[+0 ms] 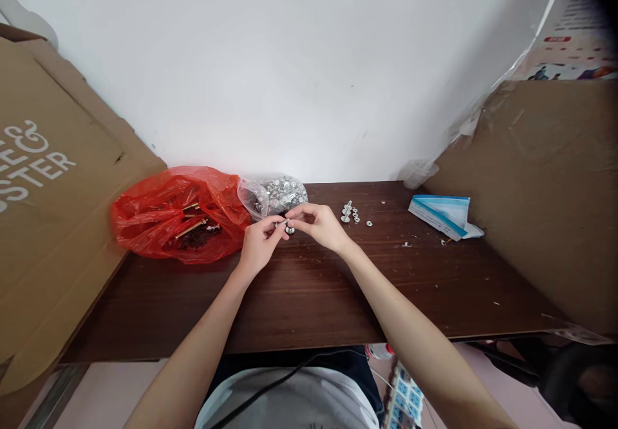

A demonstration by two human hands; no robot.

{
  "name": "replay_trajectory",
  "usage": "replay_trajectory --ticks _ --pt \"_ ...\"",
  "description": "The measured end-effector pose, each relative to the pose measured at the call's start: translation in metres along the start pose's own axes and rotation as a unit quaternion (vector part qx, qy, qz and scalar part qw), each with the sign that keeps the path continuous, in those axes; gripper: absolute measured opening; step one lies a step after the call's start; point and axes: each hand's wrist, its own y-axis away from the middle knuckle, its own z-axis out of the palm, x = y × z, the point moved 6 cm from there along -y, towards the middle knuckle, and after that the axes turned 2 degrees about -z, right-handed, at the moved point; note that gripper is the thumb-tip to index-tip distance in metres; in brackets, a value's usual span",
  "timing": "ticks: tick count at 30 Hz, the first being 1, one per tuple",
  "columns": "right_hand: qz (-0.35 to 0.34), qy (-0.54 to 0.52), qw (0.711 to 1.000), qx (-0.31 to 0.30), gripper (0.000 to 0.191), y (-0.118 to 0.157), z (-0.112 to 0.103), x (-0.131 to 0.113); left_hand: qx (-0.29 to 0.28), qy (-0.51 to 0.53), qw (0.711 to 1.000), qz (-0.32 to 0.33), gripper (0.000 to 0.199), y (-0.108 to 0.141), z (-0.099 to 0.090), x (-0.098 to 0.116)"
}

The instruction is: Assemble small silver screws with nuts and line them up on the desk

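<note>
Over the dark wooden table, my left hand (pixel 261 239) and my right hand (pixel 316 223) meet at the fingertips. Both are closed in a pinch on a small silvery metal part (pixel 280 223), mostly covered by the fingers. A round shiny metal piece (pixel 290 230) shows just below the right fingertips; whether it joins the pinched part I cannot tell. Behind the hands is a clear plastic bag (pixel 284 192) full of small round metal pieces. On the left, an open red plastic bag (pixel 183 216) holds brass-coloured rods and dark small parts.
Right of my hands lie stacked metal pieces (pixel 346 212) and several small rings (pixel 356 216). A blue-and-white packet (pixel 441 215) and a clear plastic cup (pixel 418 173) are farther right. Cardboard boxes (pixel 53 223) flank the table (pixel 309 306), with a white wall behind.
</note>
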Motion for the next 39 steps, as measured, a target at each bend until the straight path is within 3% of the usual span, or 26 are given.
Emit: replay_trajectory --ticks 4,8,12,18,20,24,30,34,39 --pt "-0.035 0.008 0.999 0.009 0.016 0.000 0.002 -0.004 0.010 0.000 1.000 -0.003 0.024 0.000 -0.001 -0.001" --pt "-0.040 0.089 0.995 0.012 0.014 0.002 0.005 -0.009 0.020 -0.016 1.000 0.006 0.023 0.000 -0.004 0.002" --pt "-0.001 0.187 0.982 -0.014 0.039 0.003 0.005 -0.006 0.004 -0.050 0.998 0.028 0.020 0.002 -0.002 0.007" --pt "-0.006 0.091 0.995 -0.029 0.028 0.003 0.003 -0.005 0.006 -0.053 0.998 0.026 0.021 0.003 0.000 0.009" --pt "-0.003 0.106 0.994 -0.038 0.024 0.003 0.005 -0.005 0.005 -0.049 0.999 0.023 0.021 0.003 -0.001 0.009" --pt "0.025 0.155 0.987 -0.034 0.044 0.004 0.006 -0.002 -0.006 -0.063 0.998 0.031 0.020 0.002 -0.002 0.010" --pt "-0.011 0.153 0.986 -0.061 0.028 0.004 0.009 -0.006 0.007 -0.065 0.997 0.037 0.021 0.002 -0.004 0.009" --pt "-0.009 0.205 0.976 -0.073 0.045 0.005 0.011 -0.006 -0.008 -0.063 0.997 0.040 0.020 0.003 -0.003 0.010" --pt "-0.032 0.225 0.972 -0.066 0.025 0.005 0.010 -0.007 -0.012 -0.070 0.997 0.037 0.021 0.003 -0.003 0.009"
